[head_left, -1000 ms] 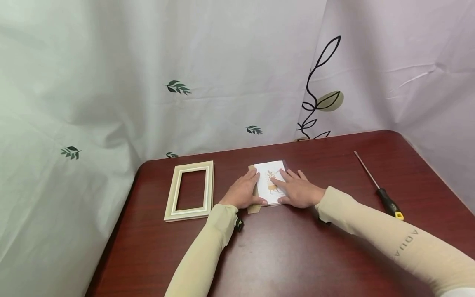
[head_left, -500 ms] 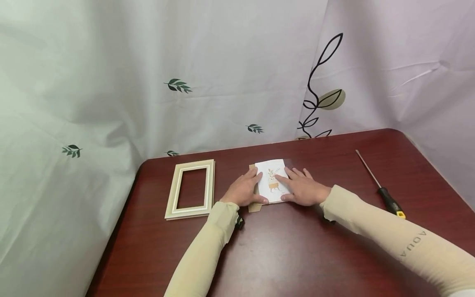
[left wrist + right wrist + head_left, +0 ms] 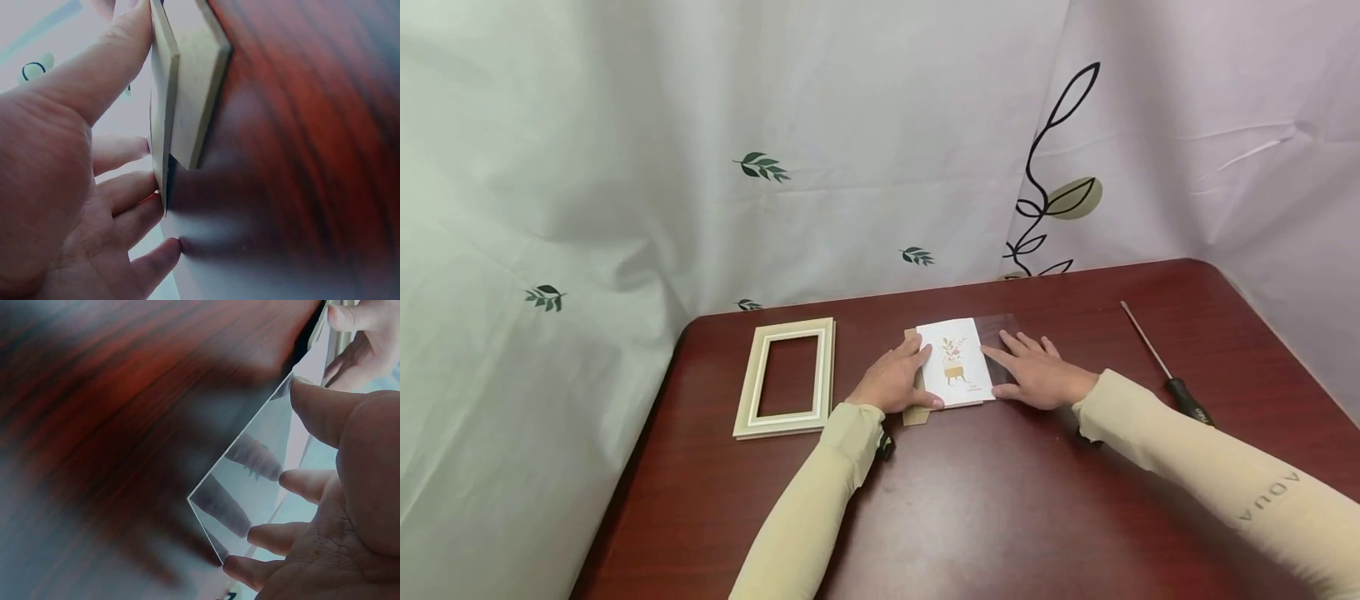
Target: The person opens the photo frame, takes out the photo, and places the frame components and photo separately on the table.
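Observation:
A white card [image 3: 951, 379] printed with a potted plant lies on a tan backing board [image 3: 915, 417], which shows along its left side. My left hand [image 3: 891, 379] rests over the left edges of both, thumb at the near edge and fingers spread on the card. In the left wrist view two board edges [image 3: 199, 81] stand out below that thumb. A clear pane [image 3: 997, 327] sticks out past the card's right side. My right hand [image 3: 1037, 375] lies on it with spread fingers. The right wrist view shows the fingertips touching the pane [image 3: 261, 500], thumb near the card's edge.
A cream picture frame [image 3: 747, 379] without anything in its opening lies at the left of the dark red table [image 3: 925, 517]. At the right is a screwdriver [image 3: 1183, 402] with a black handle, partly behind the right sleeve. A pale leaf-print curtain [image 3: 850, 150] hangs behind the table.
My right hand has moved to the right, and more of the clear pane now shows beyond the card. The card's print is uncovered. My left hand has stayed in place.

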`<action>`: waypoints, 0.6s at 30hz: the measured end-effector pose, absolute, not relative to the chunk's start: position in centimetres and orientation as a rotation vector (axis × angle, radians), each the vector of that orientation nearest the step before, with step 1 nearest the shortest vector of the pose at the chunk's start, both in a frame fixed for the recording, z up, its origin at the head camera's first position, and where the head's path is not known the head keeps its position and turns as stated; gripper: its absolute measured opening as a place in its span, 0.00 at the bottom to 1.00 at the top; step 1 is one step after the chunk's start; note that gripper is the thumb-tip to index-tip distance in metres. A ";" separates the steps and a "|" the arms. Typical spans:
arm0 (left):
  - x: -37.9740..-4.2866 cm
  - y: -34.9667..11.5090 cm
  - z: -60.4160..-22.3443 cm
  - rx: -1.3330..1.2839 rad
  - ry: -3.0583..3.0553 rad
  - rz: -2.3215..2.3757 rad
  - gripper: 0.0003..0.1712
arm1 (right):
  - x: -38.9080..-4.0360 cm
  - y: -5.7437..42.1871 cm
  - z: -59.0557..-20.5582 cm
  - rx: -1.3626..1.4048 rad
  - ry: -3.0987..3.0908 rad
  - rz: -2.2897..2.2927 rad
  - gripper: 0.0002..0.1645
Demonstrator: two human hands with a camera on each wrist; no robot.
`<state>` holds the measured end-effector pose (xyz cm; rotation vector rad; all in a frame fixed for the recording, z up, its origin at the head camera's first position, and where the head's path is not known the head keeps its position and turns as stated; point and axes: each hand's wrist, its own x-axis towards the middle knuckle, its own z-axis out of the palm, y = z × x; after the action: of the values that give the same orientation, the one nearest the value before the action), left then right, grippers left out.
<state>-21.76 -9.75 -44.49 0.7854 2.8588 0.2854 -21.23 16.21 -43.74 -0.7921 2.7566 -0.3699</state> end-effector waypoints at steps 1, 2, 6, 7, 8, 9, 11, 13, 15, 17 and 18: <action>-21.8 -9.8 -44.4 0.784 2.859 0.286 0.56 | -21.3 16.4 -43.8 -0.790 2.762 -0.364 0.41; -21.8 -9.8 -44.4 0.785 2.859 0.288 0.56 | -21.3 16.7 -43.8 -0.788 2.768 -0.360 0.41; -21.7 -9.8 -44.3 0.789 2.856 0.292 0.56 | -21.4 17.4 -44.0 -0.769 2.780 -0.360 0.41; -21.7 -9.8 -44.3 0.789 2.856 0.292 0.56 | -21.4 17.6 -44.1 -0.765 2.782 -0.361 0.41; -21.7 -9.8 -44.3 0.791 2.857 0.290 0.56 | -21.4 17.8 -44.2 -0.759 2.784 -0.366 0.41; -21.8 -9.8 -44.3 0.794 2.859 0.289 0.56 | -21.4 18.0 -44.2 -0.751 2.784 -0.365 0.41; -21.8 -9.8 -44.3 0.798 2.859 0.288 0.56 | -21.4 18.4 -44.3 -0.740 2.788 -0.366 0.41; -21.8 -9.8 -44.4 0.804 2.860 0.286 0.56 | -21.4 18.9 -44.2 -0.729 2.790 -0.366 0.41; -21.8 -9.8 -44.4 0.806 2.860 0.285 0.56 | -21.4 19.4 -44.2 -0.725 2.795 -0.365 0.41; -21.8 -9.8 -44.4 0.804 2.860 0.283 0.56 | -21.4 19.9 -44.1 -0.721 2.795 -0.374 0.41; -21.8 -9.8 -44.4 0.805 2.861 0.281 0.56 | -21.4 20.2 -44.1 -0.717 2.793 -0.378 0.41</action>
<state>-21.76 -9.82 -44.42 0.8050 2.8613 0.2811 -21.45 20.22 -44.13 -0.7169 2.7933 -0.3781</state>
